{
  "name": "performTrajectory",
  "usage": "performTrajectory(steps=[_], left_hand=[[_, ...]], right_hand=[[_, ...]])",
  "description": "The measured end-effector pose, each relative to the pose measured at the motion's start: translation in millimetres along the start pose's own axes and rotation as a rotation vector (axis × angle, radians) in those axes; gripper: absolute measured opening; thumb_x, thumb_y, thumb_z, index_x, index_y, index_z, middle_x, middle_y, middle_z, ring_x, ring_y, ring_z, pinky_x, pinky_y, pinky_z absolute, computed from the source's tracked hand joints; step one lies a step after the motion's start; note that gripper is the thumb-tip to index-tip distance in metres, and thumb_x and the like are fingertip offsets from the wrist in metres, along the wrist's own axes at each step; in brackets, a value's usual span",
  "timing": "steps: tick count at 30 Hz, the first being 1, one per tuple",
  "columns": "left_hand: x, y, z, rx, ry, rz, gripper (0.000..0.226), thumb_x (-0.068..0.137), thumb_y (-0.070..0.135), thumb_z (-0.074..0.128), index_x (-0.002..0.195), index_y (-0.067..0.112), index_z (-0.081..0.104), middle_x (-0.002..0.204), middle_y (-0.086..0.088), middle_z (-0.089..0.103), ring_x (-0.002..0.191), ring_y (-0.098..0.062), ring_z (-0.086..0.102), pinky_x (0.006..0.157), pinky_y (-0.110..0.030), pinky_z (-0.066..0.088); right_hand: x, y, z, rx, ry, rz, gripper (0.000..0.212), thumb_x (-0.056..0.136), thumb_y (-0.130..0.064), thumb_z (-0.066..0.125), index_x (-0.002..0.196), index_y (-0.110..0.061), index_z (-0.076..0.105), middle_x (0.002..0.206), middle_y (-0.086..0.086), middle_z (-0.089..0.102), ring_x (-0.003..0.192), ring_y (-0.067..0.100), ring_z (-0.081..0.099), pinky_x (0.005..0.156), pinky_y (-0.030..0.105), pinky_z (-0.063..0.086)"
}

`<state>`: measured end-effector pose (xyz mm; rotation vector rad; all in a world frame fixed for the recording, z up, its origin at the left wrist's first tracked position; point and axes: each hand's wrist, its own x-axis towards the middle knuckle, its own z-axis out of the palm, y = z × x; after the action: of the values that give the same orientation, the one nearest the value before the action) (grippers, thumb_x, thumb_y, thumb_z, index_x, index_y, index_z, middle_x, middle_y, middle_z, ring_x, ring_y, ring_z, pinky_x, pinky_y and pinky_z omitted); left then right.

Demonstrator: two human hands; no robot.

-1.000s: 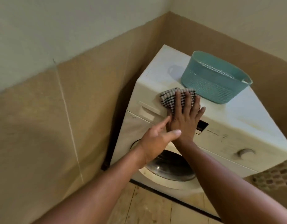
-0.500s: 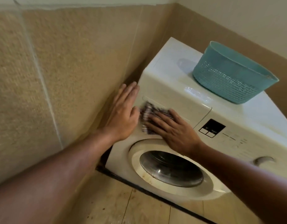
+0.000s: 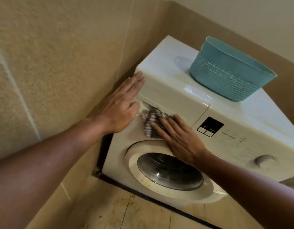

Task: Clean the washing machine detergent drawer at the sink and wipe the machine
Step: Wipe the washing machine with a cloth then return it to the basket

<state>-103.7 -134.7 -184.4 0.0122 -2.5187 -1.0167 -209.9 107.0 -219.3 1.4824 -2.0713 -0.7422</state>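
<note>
A white front-loading washing machine [image 3: 242,123] stands in a corner. Its detergent drawer front [image 3: 172,103] sits at the upper left of the panel, closed as far as I can tell. My right hand [image 3: 179,139] lies flat on a black-and-white checked cloth [image 3: 151,123], pressing it against the machine's front just under the drawer and above the round door [image 3: 169,171]. My left hand [image 3: 124,104] rests flat with fingers straight against the machine's upper left corner and holds nothing. The cloth is blurred.
A teal perforated plastic basket [image 3: 225,73] stands on the machine's top at the right. A tan tiled wall [image 3: 60,63] runs close along the machine's left side. The control panel [image 3: 209,128] and a dial [image 3: 263,160] are to the right. Stained floor tiles [image 3: 126,212] lie below.
My right hand brought the cloth down from the top edge to the front below the drawer. My left hand moved from the front to the machine's left corner. The view came closer.
</note>
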Motion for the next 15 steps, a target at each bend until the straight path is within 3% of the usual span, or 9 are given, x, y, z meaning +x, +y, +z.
performTrajectory(steps=[3, 6, 9, 12, 15], left_hand=[[0, 5, 1, -0.071, -0.005, -0.035, 0.070, 0.102, 0.010, 0.042, 0.162, 0.025, 0.010, 0.168, 0.016, -0.003, 0.150, 0.009, -0.005, 0.116, -0.006, -0.002], [0, 4, 3, -0.086, -0.007, -0.041, 0.073, 0.101, 0.012, 0.043, 0.162, 0.024, 0.006, 0.169, 0.016, -0.003, 0.146, 0.014, -0.004, 0.109, 0.002, -0.004], [1, 1, 2, -0.073, -0.007, -0.041, 0.073, 0.100, 0.020, 0.041, 0.162, 0.029, 0.004, 0.168, 0.019, -0.003, 0.148, 0.012, -0.002, 0.113, -0.007, 0.001], [1, -1, 2, -0.092, -0.023, -0.046, 0.073, 0.100, 0.019, 0.042, 0.161, 0.032, 0.005, 0.167, 0.022, -0.001, 0.148, 0.014, -0.001, 0.115, -0.013, 0.003], [1, 0, -1, -0.125, -0.018, -0.067, 0.074, 0.098, 0.019, 0.044, 0.161, 0.034, 0.008, 0.166, 0.025, 0.001, 0.146, 0.017, 0.000, 0.114, -0.011, 0.004]], right_hand=[[-16, 10, 3, 0.006, 0.018, -0.013, 0.071, 0.096, -0.026, 0.043, 0.160, -0.017, 0.011, 0.158, 0.020, 0.013, 0.146, 0.034, 0.019, 0.122, 0.049, -0.006], [27, -13, 1, 0.049, 0.077, 0.013, 0.075, 0.097, -0.024, 0.045, 0.160, -0.016, 0.006, 0.161, 0.022, 0.017, 0.148, 0.037, 0.025, 0.124, 0.048, -0.002], [49, -18, 0, 0.044, 0.097, 0.012, 0.072, 0.099, -0.026, 0.039, 0.160, -0.016, 0.002, 0.163, 0.021, 0.016, 0.148, 0.037, 0.026, 0.124, 0.048, -0.005], [14, 9, 8, -0.004, 0.080, -0.078, 0.067, 0.100, -0.028, 0.039, 0.160, -0.017, 0.011, 0.162, 0.018, 0.021, 0.147, 0.035, 0.030, 0.123, 0.046, -0.009], [-29, 38, 13, -0.042, 0.055, -0.180, 0.062, 0.099, -0.029, 0.036, 0.158, -0.021, 0.020, 0.162, 0.011, 0.018, 0.153, 0.028, 0.012, 0.123, 0.047, -0.010]])
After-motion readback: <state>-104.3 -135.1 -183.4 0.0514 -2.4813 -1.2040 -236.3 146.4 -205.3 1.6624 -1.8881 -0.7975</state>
